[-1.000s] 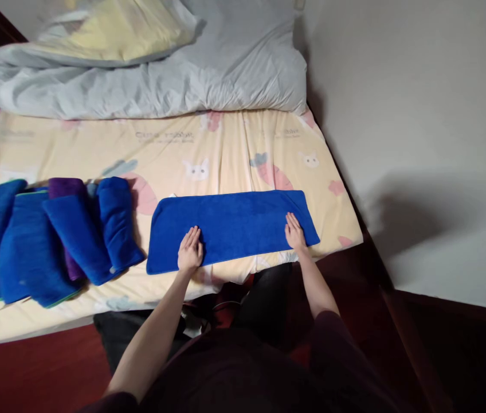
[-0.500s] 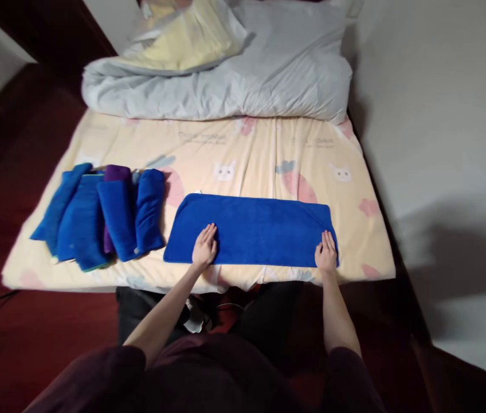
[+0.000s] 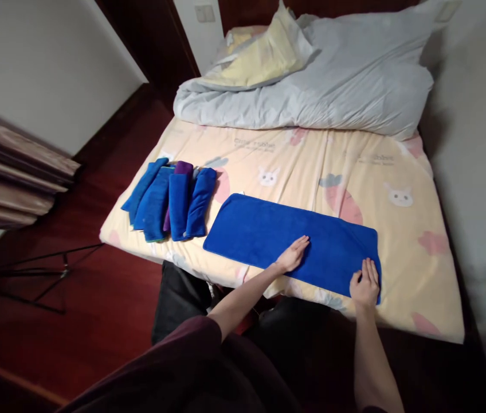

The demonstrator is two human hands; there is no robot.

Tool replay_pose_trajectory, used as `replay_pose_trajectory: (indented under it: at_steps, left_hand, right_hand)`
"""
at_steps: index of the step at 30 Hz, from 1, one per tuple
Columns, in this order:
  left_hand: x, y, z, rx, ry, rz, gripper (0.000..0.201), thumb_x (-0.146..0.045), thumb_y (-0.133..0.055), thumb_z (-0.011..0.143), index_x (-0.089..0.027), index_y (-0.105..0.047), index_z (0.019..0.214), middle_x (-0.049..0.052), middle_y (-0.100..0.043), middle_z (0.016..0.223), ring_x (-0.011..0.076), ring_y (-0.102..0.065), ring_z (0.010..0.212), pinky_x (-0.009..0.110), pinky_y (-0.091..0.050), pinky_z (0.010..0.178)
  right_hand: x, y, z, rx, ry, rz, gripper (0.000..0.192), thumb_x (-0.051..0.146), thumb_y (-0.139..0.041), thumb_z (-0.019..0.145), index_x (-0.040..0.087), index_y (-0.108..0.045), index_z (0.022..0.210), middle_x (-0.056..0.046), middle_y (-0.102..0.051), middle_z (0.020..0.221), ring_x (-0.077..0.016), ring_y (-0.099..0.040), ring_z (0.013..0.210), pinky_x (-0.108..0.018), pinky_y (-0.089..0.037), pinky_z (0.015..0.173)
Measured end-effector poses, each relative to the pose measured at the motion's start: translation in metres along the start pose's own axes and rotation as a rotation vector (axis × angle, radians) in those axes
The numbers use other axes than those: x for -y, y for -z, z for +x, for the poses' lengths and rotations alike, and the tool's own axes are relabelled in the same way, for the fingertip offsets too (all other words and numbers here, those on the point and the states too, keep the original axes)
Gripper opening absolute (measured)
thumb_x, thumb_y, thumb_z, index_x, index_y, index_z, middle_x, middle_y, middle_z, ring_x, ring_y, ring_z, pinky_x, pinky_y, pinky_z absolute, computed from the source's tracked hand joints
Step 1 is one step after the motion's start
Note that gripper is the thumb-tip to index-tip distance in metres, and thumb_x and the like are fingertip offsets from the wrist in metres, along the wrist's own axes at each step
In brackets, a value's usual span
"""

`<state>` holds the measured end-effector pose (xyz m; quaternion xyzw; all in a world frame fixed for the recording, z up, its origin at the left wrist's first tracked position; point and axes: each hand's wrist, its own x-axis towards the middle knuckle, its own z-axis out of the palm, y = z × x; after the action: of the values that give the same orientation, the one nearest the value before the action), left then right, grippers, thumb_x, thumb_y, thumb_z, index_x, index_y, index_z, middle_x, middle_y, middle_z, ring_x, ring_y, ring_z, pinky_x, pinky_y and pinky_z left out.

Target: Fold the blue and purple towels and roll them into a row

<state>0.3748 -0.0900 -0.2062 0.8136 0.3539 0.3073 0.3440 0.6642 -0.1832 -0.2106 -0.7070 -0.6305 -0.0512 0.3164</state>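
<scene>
Nearest to me are my own dark maroon sleeves and dark trousers, pressed up against the foot edge of the bed [image 3: 436, 321]. My right hand [image 3: 365, 285] lies flat, fingers together, on the near right corner of a long blue towel [image 3: 269, 232], and my left hand [image 3: 293, 254] rests palm down with fingers stretched out on the towel's near edge, around its middle; neither hand is pinching anything. The towel lies spread in a single smooth strip along the near part of the bed, on a pale yellow sheet [image 3: 312, 166] printed with rabbits and carrots. Just beside its left end, near the bed's left corner, sits a row of folded towels [image 3: 169, 198], mostly blue with one purple piece showing between them. Farther up, a rumpled grey duvet [image 3: 333, 92] with a yellow lining turned back is heaped across the head of the bed. To the left, the floor [image 3: 97, 321] is dark red wood with a thin black stand [image 3: 49, 275] lying across it, a curtain [image 3: 11, 178] at the far left, and white walls on both sides.
</scene>
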Motion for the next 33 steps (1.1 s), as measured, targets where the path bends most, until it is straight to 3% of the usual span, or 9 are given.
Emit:
replay_pose_trajectory:
  at_steps: [6, 13, 17, 20, 23, 25, 28, 31, 33]
  left_hand:
    - [0.066, 0.098, -0.058, -0.183, 0.138, 0.075, 0.051, -0.012, -0.033, 0.096, -0.018, -0.056, 0.142, 0.013, -0.050, 0.154, 0.0211, -0.035, 0.151, 0.053, -0.035, 0.125]
    - [0.109, 0.199, -0.116, -0.341, 0.310, 0.264, 0.048, -0.009, -0.038, 0.092, -0.016, -0.064, 0.131, 0.010, -0.058, 0.147, 0.0233, -0.045, 0.145, 0.049, -0.037, 0.123]
    - [0.119, 0.240, -0.138, -0.373, 0.500, 0.384, 0.048, -0.011, -0.037, 0.091, -0.016, -0.064, 0.130, 0.008, -0.060, 0.146, 0.0205, -0.048, 0.143, 0.051, -0.036, 0.123]
    - [0.118, 0.252, -0.141, -0.356, 0.547, 0.452, 0.047, -0.009, -0.036, 0.091, -0.011, -0.064, 0.128, 0.011, -0.061, 0.144, 0.0199, -0.049, 0.141, 0.049, -0.036, 0.123]
    - [0.105, 0.235, -0.126, -0.369, 0.514, 0.499, 0.046, -0.008, -0.038, 0.090, -0.010, -0.063, 0.129, 0.014, -0.059, 0.144, 0.0232, -0.044, 0.145, 0.050, -0.034, 0.124]
    - [0.086, 0.204, -0.102, -0.317, 0.450, 0.516, 0.048, -0.011, -0.039, 0.092, -0.015, -0.061, 0.134, 0.012, -0.054, 0.150, 0.0256, -0.035, 0.150, 0.053, -0.030, 0.126]
    - [0.046, 0.129, -0.051, -0.106, 0.255, 0.486, 0.051, -0.020, -0.044, 0.094, -0.021, -0.056, 0.143, 0.010, -0.042, 0.160, 0.0263, -0.024, 0.155, 0.050, -0.022, 0.129]
    - [0.012, 0.050, 0.003, 0.084, 0.042, 0.407, 0.058, -0.034, -0.045, 0.098, -0.019, -0.044, 0.153, 0.009, -0.027, 0.167, 0.0267, -0.013, 0.157, 0.051, -0.014, 0.130]
    - [0.004, 0.017, 0.028, 0.134, 0.002, 0.356, 0.059, -0.040, -0.042, 0.100, -0.022, -0.040, 0.156, 0.006, -0.022, 0.168, 0.0238, -0.011, 0.157, 0.049, -0.010, 0.131]
  right_hand:
    - [-0.002, -0.001, 0.000, 0.013, 0.009, 0.001, 0.053, 0.018, -0.040, 0.095, 0.003, -0.054, 0.144, -0.022, -0.054, 0.148, -0.0330, -0.046, 0.143, -0.055, -0.043, 0.116]
    - [0.000, -0.001, 0.001, 0.016, -0.001, 0.004, 0.054, 0.019, -0.039, 0.095, 0.003, -0.054, 0.144, -0.023, -0.055, 0.146, -0.0339, -0.047, 0.142, -0.056, -0.044, 0.114]
    - [0.002, 0.000, 0.001, 0.003, 0.009, 0.011, 0.054, 0.019, -0.040, 0.094, 0.003, -0.054, 0.144, -0.022, -0.056, 0.146, -0.0334, -0.047, 0.142, -0.055, -0.044, 0.115]
    - [0.003, 0.000, 0.002, -0.007, 0.008, 0.015, 0.053, 0.020, -0.040, 0.094, 0.003, -0.055, 0.143, -0.022, -0.057, 0.145, -0.0332, -0.048, 0.141, -0.054, -0.045, 0.115]
    - [0.003, 0.001, 0.003, -0.010, -0.001, 0.021, 0.053, 0.020, -0.040, 0.094, 0.004, -0.055, 0.143, -0.021, -0.058, 0.144, -0.0335, -0.049, 0.141, -0.055, -0.046, 0.113]
    - [0.004, 0.001, 0.003, -0.013, -0.001, 0.026, 0.053, 0.020, -0.041, 0.094, 0.005, -0.055, 0.143, -0.021, -0.058, 0.144, -0.0338, -0.049, 0.141, -0.055, -0.046, 0.113]
    - [0.005, 0.001, 0.003, -0.021, -0.006, 0.026, 0.053, 0.019, -0.041, 0.094, 0.005, -0.056, 0.143, -0.021, -0.058, 0.144, -0.0340, -0.050, 0.140, -0.055, -0.047, 0.113]
    - [0.005, 0.001, 0.003, -0.033, 0.001, 0.015, 0.052, 0.018, -0.042, 0.094, 0.004, -0.057, 0.142, -0.021, -0.059, 0.143, -0.0338, -0.051, 0.139, -0.055, -0.047, 0.113]
    - [0.005, 0.001, 0.003, -0.036, 0.013, 0.011, 0.052, 0.018, -0.043, 0.094, 0.004, -0.057, 0.142, -0.021, -0.060, 0.142, -0.0336, -0.052, 0.139, -0.054, -0.048, 0.113]
